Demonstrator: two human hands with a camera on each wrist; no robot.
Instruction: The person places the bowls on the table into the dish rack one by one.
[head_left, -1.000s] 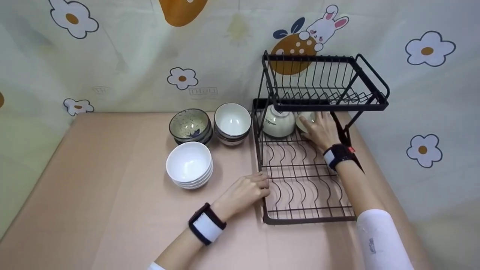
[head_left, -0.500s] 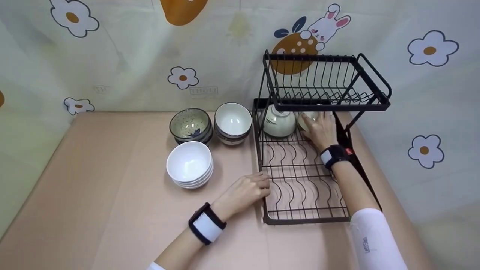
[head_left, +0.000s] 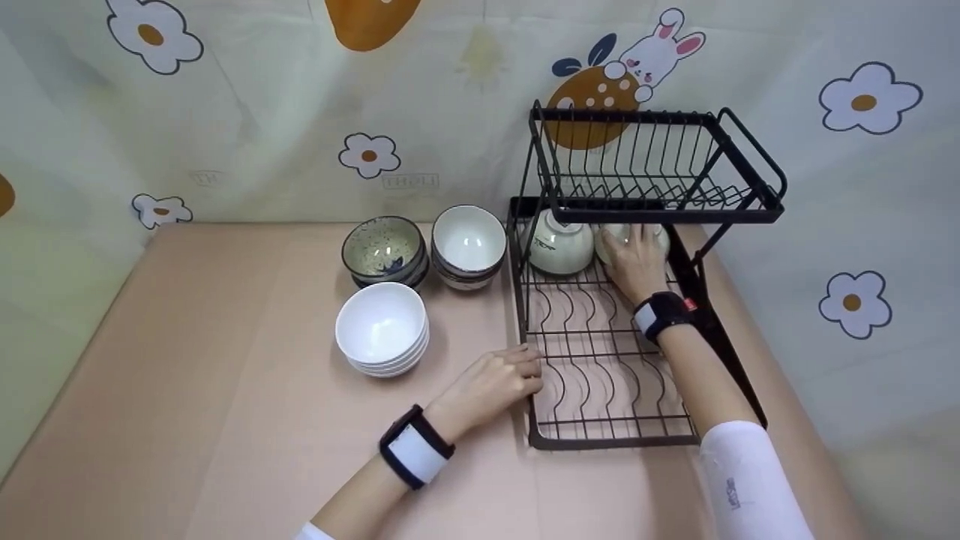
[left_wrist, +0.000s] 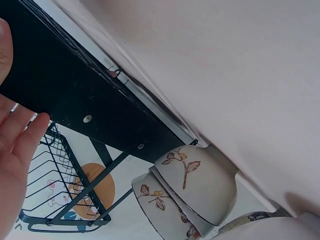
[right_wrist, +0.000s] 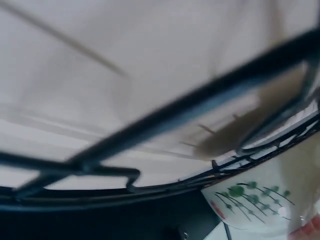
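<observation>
In the head view my right hand (head_left: 637, 262) reaches under the rack's upper tier, thumb and fingers spread around an upside-down pale bowl (head_left: 661, 238). Its fingertips are partly hidden by the tier. A second upturned bowl (head_left: 561, 249) sits just left of it on the lower tier. Green leaves decorate a bowl (right_wrist: 255, 200) low in the right wrist view. My left hand (head_left: 491, 381) grips the left edge of the black dish rack (head_left: 532, 431). In the left wrist view, thumb and fingers (left_wrist: 31, 135) lie at the rack's dark side wall.
Left of the rack stand three stacks of upright bowls: speckled green-grey bowls (head_left: 381, 251), patterned bowls with pale insides (head_left: 469, 240) and white bowls (head_left: 381, 326). The raised upper tier (head_left: 667, 216) overhangs the rack's back. A patterned cloth (head_left: 262, 112) hangs behind the table (head_left: 225, 375).
My right hand and forearm have shifted slightly left over the bowl, exposing more of its right side. My left hand keeps its place on the rack edge.
</observation>
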